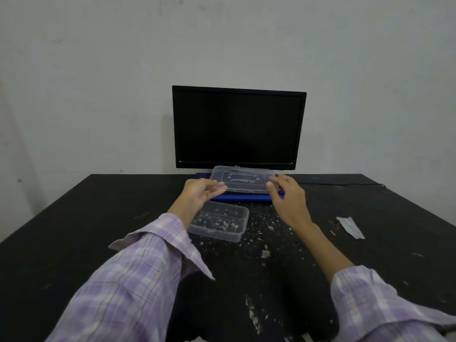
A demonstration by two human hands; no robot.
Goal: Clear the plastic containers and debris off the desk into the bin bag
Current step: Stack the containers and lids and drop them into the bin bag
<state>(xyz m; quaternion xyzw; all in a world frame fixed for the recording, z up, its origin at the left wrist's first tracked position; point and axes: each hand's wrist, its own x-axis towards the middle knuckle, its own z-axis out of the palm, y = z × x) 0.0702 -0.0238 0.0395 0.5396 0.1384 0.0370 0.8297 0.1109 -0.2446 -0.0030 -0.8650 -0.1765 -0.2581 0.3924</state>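
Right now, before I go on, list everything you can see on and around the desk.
Lid: one, clear, on the blue keyboard.
Container: one, clear, crumbs inside, desk centre.
Debris: many pale crumbs, scattered mid-desk.
Wrapper: one, whitish, desk right.
Keyboard: one, blue, under the monitor.
Monitor: one, black, off, against the wall.
Cable: one, black, back right.
Desk: one, black.
Left hand: open, at the lid's left edge.
Right hand: open, at its right edge.

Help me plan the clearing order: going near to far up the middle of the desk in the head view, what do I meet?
Scattered crumbs → open plastic container → blue keyboard with the clear lid lying on it → black monitor.
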